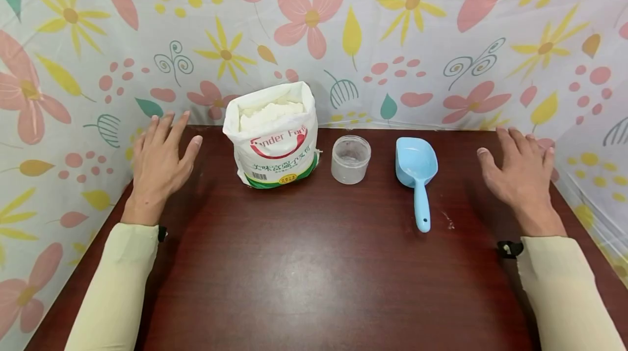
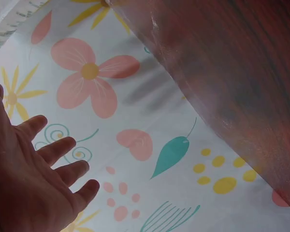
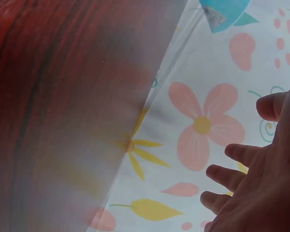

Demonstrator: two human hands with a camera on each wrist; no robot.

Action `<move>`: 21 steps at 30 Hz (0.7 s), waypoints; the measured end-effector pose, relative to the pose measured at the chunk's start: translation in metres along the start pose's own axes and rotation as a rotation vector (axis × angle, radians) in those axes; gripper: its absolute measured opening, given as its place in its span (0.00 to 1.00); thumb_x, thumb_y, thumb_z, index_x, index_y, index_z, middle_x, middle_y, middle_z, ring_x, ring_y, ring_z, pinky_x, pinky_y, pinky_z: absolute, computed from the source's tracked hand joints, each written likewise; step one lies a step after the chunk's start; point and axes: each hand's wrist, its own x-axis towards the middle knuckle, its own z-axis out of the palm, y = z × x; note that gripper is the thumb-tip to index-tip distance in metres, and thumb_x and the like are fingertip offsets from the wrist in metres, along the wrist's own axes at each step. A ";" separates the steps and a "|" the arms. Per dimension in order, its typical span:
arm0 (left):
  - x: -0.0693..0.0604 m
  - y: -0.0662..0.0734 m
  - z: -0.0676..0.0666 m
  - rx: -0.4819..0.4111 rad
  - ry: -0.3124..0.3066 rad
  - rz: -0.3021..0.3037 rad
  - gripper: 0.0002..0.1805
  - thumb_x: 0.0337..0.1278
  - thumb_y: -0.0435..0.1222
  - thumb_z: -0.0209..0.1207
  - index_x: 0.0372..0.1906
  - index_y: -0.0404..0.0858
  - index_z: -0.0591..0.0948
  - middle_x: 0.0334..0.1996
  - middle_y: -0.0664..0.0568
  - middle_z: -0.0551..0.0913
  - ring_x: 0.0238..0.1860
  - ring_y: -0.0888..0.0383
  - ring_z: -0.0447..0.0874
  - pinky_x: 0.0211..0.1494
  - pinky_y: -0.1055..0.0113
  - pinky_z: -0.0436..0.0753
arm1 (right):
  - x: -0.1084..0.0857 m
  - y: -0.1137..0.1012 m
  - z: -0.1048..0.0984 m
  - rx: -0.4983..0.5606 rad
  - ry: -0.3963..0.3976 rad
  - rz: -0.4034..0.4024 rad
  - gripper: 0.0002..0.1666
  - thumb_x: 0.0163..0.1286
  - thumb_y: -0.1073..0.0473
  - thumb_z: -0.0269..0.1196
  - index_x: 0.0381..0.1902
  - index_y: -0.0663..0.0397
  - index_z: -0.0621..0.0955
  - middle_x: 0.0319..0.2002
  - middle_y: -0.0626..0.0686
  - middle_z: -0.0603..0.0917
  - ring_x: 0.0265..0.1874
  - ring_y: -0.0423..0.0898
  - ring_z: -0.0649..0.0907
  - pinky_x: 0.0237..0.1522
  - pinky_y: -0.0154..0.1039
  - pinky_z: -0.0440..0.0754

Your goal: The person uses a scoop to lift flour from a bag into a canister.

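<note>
My left hand (image 1: 162,160) hovers at the left of the table, fingers spread and holding nothing. To its right stands an open white flour bag (image 1: 275,149) with white powder (image 1: 271,114) heaped inside. A clear round plastic jar (image 1: 350,161), lidless, stands beside the bag. Farther right lies a light blue scoop (image 1: 416,168), its handle pointing toward me. At the right side my right hand (image 1: 522,176) is extended with spread fingers, touching none of these things. In the left wrist view the hand (image 2: 34,169) is empty; in the right wrist view so is the hand (image 3: 261,179).
A dark red-brown wooden table (image 1: 304,285) carries all the objects. Floral-print cloth (image 1: 294,29) stands behind it and along both sides. Small white specks (image 1: 448,220) lie right of the scoop's handle. Each wrist wears a black strap (image 1: 510,249).
</note>
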 end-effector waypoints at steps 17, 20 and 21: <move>0.002 -0.001 0.002 -0.075 0.116 0.072 0.32 0.80 0.53 0.54 0.78 0.41 0.72 0.71 0.36 0.75 0.70 0.32 0.73 0.70 0.34 0.70 | 0.001 -0.003 0.005 0.022 0.069 -0.026 0.41 0.82 0.42 0.47 0.82 0.61 0.62 0.78 0.71 0.63 0.76 0.74 0.59 0.77 0.72 0.38; 0.002 -0.001 0.002 -0.102 0.114 0.065 0.32 0.80 0.52 0.54 0.77 0.40 0.73 0.70 0.36 0.76 0.67 0.31 0.74 0.69 0.34 0.71 | 0.002 -0.003 0.005 0.021 0.077 -0.023 0.41 0.82 0.42 0.47 0.82 0.61 0.62 0.78 0.72 0.63 0.75 0.76 0.60 0.76 0.75 0.43; 0.001 0.000 0.002 -0.112 0.108 0.058 0.32 0.80 0.52 0.54 0.77 0.40 0.73 0.70 0.35 0.76 0.67 0.31 0.74 0.69 0.34 0.71 | 0.002 -0.003 0.005 0.023 0.080 -0.024 0.41 0.82 0.42 0.47 0.82 0.61 0.62 0.77 0.73 0.63 0.75 0.76 0.61 0.75 0.76 0.45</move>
